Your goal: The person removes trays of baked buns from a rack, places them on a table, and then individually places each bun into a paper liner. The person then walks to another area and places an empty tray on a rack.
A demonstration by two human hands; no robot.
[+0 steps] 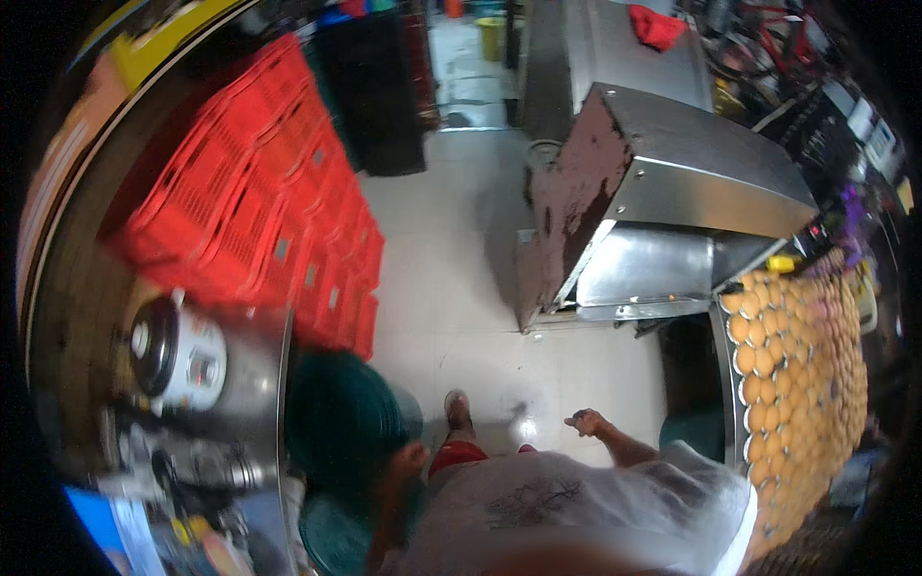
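My left hand (409,459) hangs low at my side, blurred, beside a dark green plastic drum (344,421). Its fingers look curled, and I cannot see whether anything is in them. My right hand (589,423) is held out over the tiled floor (490,288) with bent fingers. Something dark shows at its fingertips, too small to tell apart from shadow. To the right, many small round golden-brown baked cakes (781,374) cover a metal-edged table, apart from my right hand.
Red plastic crates (252,187) are stacked at the left. Nearer, a steel counter (263,360) bears a rice cooker (191,360). A steel machine (720,169) with a worn side panel stands ahead right, a red cloth (657,29) behind it. Another green container (335,529) is below left.
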